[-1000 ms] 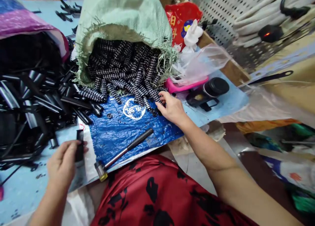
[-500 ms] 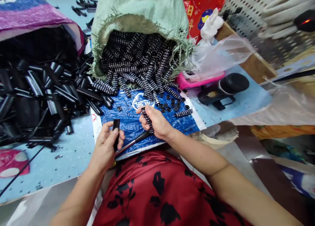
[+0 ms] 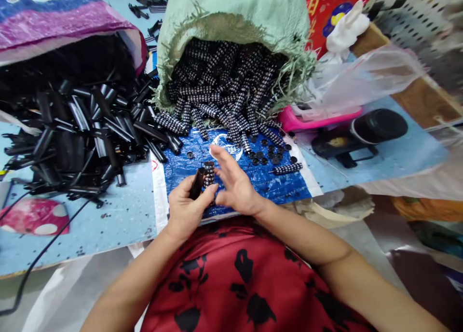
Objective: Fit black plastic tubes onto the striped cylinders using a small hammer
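My left hand (image 3: 184, 209) grips a short black plastic sleeve (image 3: 197, 182) over the blue tarp (image 3: 278, 185). My right hand (image 3: 233, 185) is right beside it, thumb and forefinger pinching a black rod studded with white dots (image 3: 209, 173), its other fingers stretched out. The rod's end meets the sleeve. More studded rods (image 3: 224, 86) spill out of a pale green woven sack (image 3: 235, 13) just beyond. A heap of black plastic sleeves (image 3: 83, 124) lies to the left. Several small black washers (image 3: 269, 153) and one loose studded rod (image 3: 287, 168) lie on the tarp.
A pink and purple sack (image 3: 54, 18) lies at the far left. A pink tray (image 3: 318, 119), a clear plastic bag (image 3: 365, 76) and a black tool (image 3: 361, 136) lie at the right. A black cable (image 3: 43, 250) crosses the light blue tabletop (image 3: 108, 221).
My right hand picked a studded rod from the pile and brought it toward me. My left hand carried the black sleeve rightward to meet it. The hammer is now hidden under my hands.
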`<state>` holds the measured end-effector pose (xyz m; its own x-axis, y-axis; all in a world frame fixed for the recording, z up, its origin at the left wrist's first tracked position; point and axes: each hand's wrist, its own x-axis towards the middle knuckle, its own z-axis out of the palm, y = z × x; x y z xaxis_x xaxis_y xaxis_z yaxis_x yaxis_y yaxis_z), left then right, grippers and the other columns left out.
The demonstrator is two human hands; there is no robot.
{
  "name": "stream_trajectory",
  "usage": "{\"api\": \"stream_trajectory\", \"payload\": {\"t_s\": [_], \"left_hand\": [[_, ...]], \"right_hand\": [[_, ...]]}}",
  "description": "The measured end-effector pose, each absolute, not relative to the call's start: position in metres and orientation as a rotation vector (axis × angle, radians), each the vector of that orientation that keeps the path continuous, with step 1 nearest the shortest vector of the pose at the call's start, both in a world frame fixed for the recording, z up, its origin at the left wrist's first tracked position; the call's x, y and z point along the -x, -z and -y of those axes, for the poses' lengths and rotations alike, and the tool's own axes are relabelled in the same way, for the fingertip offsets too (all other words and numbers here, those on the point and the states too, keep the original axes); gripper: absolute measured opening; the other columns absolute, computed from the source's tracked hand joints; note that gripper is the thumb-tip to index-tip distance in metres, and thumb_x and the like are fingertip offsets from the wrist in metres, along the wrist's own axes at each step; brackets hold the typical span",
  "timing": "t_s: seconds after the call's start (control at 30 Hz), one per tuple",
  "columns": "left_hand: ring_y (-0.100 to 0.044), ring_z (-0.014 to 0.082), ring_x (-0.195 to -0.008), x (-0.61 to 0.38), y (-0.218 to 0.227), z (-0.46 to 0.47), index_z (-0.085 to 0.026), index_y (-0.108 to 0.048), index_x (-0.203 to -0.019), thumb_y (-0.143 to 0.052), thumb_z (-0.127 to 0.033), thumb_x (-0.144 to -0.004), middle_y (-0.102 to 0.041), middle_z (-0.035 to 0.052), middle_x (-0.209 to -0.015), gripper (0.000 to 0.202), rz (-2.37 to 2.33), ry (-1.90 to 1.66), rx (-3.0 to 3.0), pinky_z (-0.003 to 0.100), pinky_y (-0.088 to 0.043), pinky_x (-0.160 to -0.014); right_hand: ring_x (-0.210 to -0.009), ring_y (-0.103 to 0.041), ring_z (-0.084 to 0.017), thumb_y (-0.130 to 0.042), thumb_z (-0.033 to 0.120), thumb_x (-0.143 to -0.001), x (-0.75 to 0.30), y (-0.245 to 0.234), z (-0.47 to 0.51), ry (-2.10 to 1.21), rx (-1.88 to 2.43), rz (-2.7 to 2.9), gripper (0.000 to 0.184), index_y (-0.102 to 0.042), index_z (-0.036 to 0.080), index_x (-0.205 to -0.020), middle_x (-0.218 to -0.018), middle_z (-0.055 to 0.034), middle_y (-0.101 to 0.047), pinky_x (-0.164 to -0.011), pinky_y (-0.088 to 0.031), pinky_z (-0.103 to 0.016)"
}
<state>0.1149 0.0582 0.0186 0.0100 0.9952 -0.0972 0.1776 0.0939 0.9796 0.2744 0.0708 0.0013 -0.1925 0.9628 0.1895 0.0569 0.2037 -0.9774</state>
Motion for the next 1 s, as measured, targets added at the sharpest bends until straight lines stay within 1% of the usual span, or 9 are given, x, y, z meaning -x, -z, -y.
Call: {"api": "stream_trajectory", "payload": {"t_s": [0.03,0.1,0.2,0.33,0.5,0.6,0.7,0.87,1.0], "left_hand": [[-0.058,0.0146,-0.071,-0.111,-0.019,-0.057,-0.019,-0.075,-0.092,-0.082,-0.046,-0.078,-0.07,0.0008,-0.08,0.032,-1.372,-1.028,-1.252,0.026,-0.049,-0.067],[-0.057,0.0147,-0.071,-0.106,-0.019,-0.055,-0.018,-0.073,-0.091,-0.084,-0.049,-0.077,-0.068,0.0009,-0.08,0.035,-1.373,-1.018,-1.241,0.026,-0.048,-0.066],[-0.052,0.0134,-0.066,-0.103,-0.02,-0.053,-0.018,-0.069,-0.087,-0.073,-0.058,-0.088,-0.063,0.0005,-0.074,0.039,-1.359,-1.015,-1.234,0.026,-0.045,-0.063],[-0.049,0.0132,-0.063,-0.107,-0.023,-0.051,-0.019,-0.065,-0.085,-0.043,-0.061,-0.104,-0.058,0.0011,-0.071,0.051,-1.391,-1.063,-1.254,0.027,-0.044,-0.061],[-0.064,0.0169,-0.093,-0.107,-0.02,-0.052,-0.02,-0.075,-0.107,-0.065,-0.055,-0.097,-0.074,0.0044,-0.102,0.038,-1.287,-1.101,-1.152,0.028,-0.053,-0.086],[-0.066,0.0151,-0.086,-0.1,-0.015,-0.055,-0.02,-0.077,-0.108,-0.077,-0.053,-0.087,-0.076,0.004,-0.101,0.038,-1.194,-1.039,-0.962,0.026,-0.054,-0.08],[-0.067,0.013,-0.08,-0.091,-0.009,-0.057,-0.018,-0.078,-0.102,-0.085,-0.05,-0.081,-0.077,0.0046,-0.096,0.039,-1.175,-0.977,-0.89,0.022,-0.054,-0.074],[-0.069,0.0152,-0.067,-0.091,0.0,-0.054,-0.016,-0.073,-0.1,-0.087,-0.054,-0.076,-0.074,0.0034,-0.08,0.047,-1.119,-0.952,-0.666,0.027,-0.059,-0.066],[-0.068,0.0172,-0.059,-0.09,0.002,-0.051,-0.018,-0.068,-0.103,-0.087,-0.057,-0.073,-0.071,0.0017,-0.072,0.053,-1.153,-0.93,-0.622,0.028,-0.058,-0.058]], "right_hand": [[-0.159,-0.027,-0.035,-0.07,0.086,-0.074,-0.282,0.001,-0.071,-0.994,0.995,1.696,0.119,-0.026,0.023,-0.165,-0.169,-0.0192,-0.028,-0.122,-0.042,-0.053],[-0.16,-0.025,-0.034,-0.077,0.073,-0.079,-0.294,0.005,-0.071,-0.696,0.9,2.001,0.119,-0.016,0.025,-0.168,-0.169,-0.0204,-0.027,-0.125,-0.037,-0.056],[-0.153,-0.041,-0.029,-0.077,0.053,-0.09,-0.3,0.004,-0.07,-0.431,0.787,2.092,0.102,-0.019,0.022,-0.168,-0.159,-0.0209,-0.045,-0.125,-0.04,-0.052],[-0.144,-0.052,-0.033,-0.079,0.058,-0.085,-0.294,-0.002,-0.065,-0.222,0.766,2.074,0.104,-0.03,0.011,-0.163,-0.147,-0.0245,-0.056,-0.118,-0.05,-0.049],[-0.143,-0.055,-0.034,-0.073,0.057,-0.091,-0.289,-0.003,-0.058,0.004,0.852,2.108,0.09,-0.036,0.014,-0.161,-0.144,-0.0205,-0.061,-0.116,-0.052,-0.051],[-0.144,-0.053,-0.033,-0.069,0.057,-0.094,-0.289,-0.003,-0.055,0.05,0.91,2.159,0.084,-0.039,0.014,-0.16,-0.147,-0.0193,-0.06,-0.116,-0.051,-0.05],[-0.143,-0.054,-0.035,-0.069,0.059,-0.093,-0.286,-0.004,-0.052,0.055,0.959,2.221,0.088,-0.04,0.007,-0.158,-0.147,-0.0224,-0.06,-0.116,-0.05,-0.05],[-0.14,-0.056,-0.036,-0.071,0.058,-0.091,-0.272,-0.004,-0.049,-0.071,1.079,2.234,0.09,-0.041,0.005,-0.157,-0.147,-0.0238,-0.059,-0.115,-0.048,-0.049],[-0.142,-0.053,-0.035,-0.07,0.069,-0.088,-0.272,0.002,-0.051,-0.176,1.021,2.218,0.101,-0.037,0.005,-0.159,-0.148,-0.0248,-0.057,-0.117,-0.046,-0.049]]}}
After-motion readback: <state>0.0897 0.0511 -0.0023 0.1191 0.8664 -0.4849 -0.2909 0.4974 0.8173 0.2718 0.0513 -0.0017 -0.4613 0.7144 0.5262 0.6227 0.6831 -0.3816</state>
